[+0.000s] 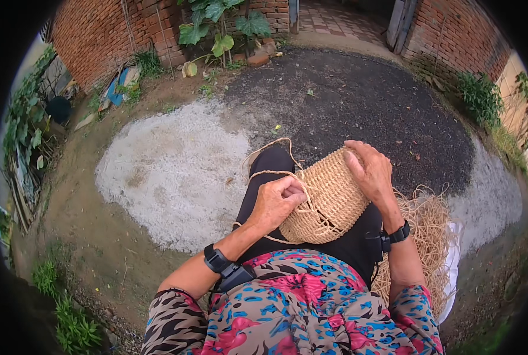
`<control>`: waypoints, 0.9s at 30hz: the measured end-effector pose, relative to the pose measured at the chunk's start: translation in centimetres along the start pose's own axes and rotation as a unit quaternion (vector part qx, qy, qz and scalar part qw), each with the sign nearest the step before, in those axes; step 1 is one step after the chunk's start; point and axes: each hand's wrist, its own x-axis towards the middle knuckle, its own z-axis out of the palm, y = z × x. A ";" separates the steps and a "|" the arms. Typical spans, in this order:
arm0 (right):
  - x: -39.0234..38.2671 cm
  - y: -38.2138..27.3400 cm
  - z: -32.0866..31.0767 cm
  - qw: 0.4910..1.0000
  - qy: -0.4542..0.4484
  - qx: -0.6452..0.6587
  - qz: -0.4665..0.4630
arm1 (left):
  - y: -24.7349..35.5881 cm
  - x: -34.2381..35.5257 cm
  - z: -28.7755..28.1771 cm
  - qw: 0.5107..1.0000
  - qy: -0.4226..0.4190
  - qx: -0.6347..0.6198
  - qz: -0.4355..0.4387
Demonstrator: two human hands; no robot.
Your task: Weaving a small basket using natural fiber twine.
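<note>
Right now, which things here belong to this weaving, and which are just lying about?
Apparently in use:
woven piece, right hand on it
strand, by the left hand
fibre pile, at the right

Apparently just lying about:
blue scrap, upper left
brick, by the plant

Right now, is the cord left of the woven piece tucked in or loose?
Loose: the cord loops out over the dark trouser knee, outside the woven piece.

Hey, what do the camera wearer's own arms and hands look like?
The left hand and right hand are gloveless. Both the left wrist strap and right wrist strap are black, bearing boxy dark modules. The left sleeve is beige with black streaks; the right sleeve mixes blue, pink and beige.
</note>
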 end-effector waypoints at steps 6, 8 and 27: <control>-0.1 0.1 0.1 1.000 0.017 -0.013 -0.017 | 0.1 0.1 -0.1 0.997 0.018 0.017 -0.079; -0.1 0.1 0.1 1.000 0.018 -0.017 -0.018 | 0.3 0.0 -0.3 0.996 0.014 0.008 -0.093; -0.3 -0.7 0.2 0.998 0.020 -0.051 -0.037 | -1.0 0.6 0.4 0.982 0.008 -0.022 -0.188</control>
